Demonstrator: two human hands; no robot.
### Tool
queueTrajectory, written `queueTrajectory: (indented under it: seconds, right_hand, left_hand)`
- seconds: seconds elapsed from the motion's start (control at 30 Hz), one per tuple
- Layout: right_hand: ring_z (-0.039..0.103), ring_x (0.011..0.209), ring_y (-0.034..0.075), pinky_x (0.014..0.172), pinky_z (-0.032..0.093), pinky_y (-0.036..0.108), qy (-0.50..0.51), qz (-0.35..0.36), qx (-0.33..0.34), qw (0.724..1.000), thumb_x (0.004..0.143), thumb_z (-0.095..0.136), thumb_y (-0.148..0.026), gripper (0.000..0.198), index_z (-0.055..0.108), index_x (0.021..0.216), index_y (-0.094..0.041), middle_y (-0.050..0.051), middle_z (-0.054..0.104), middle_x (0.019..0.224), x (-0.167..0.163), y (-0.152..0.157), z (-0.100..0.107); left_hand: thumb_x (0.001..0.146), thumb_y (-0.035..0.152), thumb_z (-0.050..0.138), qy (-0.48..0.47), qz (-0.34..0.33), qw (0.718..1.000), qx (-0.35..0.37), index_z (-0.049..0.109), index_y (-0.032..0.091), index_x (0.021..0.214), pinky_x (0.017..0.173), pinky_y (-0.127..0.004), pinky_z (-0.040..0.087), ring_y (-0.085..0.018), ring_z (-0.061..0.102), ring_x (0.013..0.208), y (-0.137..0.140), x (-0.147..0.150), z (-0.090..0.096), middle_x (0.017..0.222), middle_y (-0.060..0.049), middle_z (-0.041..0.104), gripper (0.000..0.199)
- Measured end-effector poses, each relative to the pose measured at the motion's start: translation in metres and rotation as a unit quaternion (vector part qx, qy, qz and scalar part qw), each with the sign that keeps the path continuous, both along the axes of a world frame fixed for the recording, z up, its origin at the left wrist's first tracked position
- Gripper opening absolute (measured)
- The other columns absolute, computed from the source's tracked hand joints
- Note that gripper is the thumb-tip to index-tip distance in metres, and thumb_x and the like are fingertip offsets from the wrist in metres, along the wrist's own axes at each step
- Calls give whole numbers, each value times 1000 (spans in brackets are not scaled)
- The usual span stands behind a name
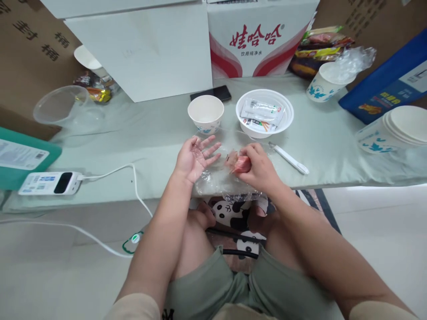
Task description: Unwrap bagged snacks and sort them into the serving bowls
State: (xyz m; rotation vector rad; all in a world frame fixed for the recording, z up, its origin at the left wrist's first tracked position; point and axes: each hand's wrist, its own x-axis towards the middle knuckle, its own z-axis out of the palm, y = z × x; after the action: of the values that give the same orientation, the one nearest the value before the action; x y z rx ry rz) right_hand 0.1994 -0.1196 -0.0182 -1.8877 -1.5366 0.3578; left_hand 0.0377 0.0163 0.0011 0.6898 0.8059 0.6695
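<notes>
My left hand (196,158) is open, palm turned up and fingers spread, with nothing in it. In front of it stands a white paper cup (205,116) with blue leaf print. My right hand (258,168) is closed around a small pinkish-red piece (242,164); its exact kind is not clear. Thin clear plastic film (213,182) lies crumpled under both hands at the table edge. Behind my right hand is a white plastic bowl (288,116) holding several small packets (262,113). A slim white tool (292,160) with a dark tip lies to its right.
White cartons (143,53) line the back, with a dark phone (220,92) before them. Stacked paper cups (373,138) and a blue box (370,98) stand right. At left are a clear plastic bowl (60,106) and a white power bank (50,183) with a cable (136,186).
</notes>
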Motion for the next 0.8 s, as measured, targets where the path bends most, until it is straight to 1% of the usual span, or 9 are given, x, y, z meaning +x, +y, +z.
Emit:
queueTrajectory:
  seconds: [0.13, 0.27, 0.37, 0.43, 0.5, 0.6, 0.67, 0.73, 0.8]
  right_hand:
    - [60, 81, 24, 75, 48, 38, 84, -43, -7, 996, 69, 69, -35, 26, 54, 86, -23, 5, 66, 86, 4, -2, 3]
    - [65, 84, 24, 76, 51, 39, 222, -88, 9, 971, 66, 74, -37, 31, 63, 91, -21, 7, 73, 95, 5, -6, 11]
    - [62, 71, 20, 61, 49, 35, 336, -108, 10, 936, 66, 73, -36, 36, 68, 97, -20, 6, 73, 88, 6, -12, 18]
    - [58, 63, 18, 51, 44, 32, 362, -123, 33, 924, 66, 72, -39, 37, 68, 98, -20, 4, 69, 79, 8, -20, 25]
    - [58, 62, 18, 49, 44, 33, 363, -124, 80, 920, 67, 70, -42, 34, 67, 94, -22, 3, 67, 75, 13, -27, 35]
    - [62, 67, 21, 57, 52, 37, 347, -85, 113, 927, 68, 69, -42, 28, 65, 88, -24, 4, 67, 79, 30, -27, 54]
    - [65, 74, 23, 64, 55, 41, 290, -87, 107, 947, 70, 70, -40, 26, 65, 89, -24, 6, 69, 85, 47, -13, 67]
    - [67, 83, 26, 71, 56, 44, 196, -131, 85, 968, 71, 71, -37, 29, 65, 95, -23, 8, 71, 92, 68, 12, 78]
    - [67, 93, 32, 77, 56, 51, 99, -172, 36, 980, 66, 78, -37, 45, 64, 106, -21, 10, 72, 98, 87, 36, 86]
  left_hand:
    - [78, 30, 57, 33, 57, 997, -32, 46, 22, 73, 81, -39, 62, -26, 74, 102, 3, 2, -5, 107, -8, 76, 15]
    - [76, 25, 54, 66, 128, 987, -68, 48, 22, 73, 71, -31, 60, -20, 73, 85, 3, 3, -6, 89, -6, 75, 8]
    - [78, 24, 52, 62, 144, 985, -75, 46, 22, 70, 68, -26, 57, -16, 71, 74, 2, 1, -5, 81, -4, 72, 10]
    - [78, 24, 51, 55, 140, 985, -81, 48, 21, 70, 67, -26, 56, -14, 70, 70, 1, 1, -3, 77, -2, 70, 9]
    - [77, 24, 50, 50, 131, 986, -86, 50, 21, 70, 67, -26, 55, -13, 69, 66, 0, 0, -2, 73, -1, 69, 7]
    - [76, 25, 51, 44, 131, 987, -83, 51, 20, 68, 63, -24, 53, -12, 67, 60, 0, 1, -1, 70, 0, 68, 9]
    - [73, 26, 52, 38, 139, 987, -76, 48, 20, 65, 62, -23, 52, -11, 66, 57, 1, 2, 0, 67, 0, 68, 11]
    - [72, 26, 53, 31, 141, 987, -70, 44, 21, 61, 61, -22, 52, -10, 64, 54, 2, 3, 1, 65, 0, 68, 15]
    - [71, 26, 52, 23, 138, 988, -70, 41, 21, 59, 61, -22, 52, -10, 63, 52, 3, 4, 2, 62, 0, 67, 18]
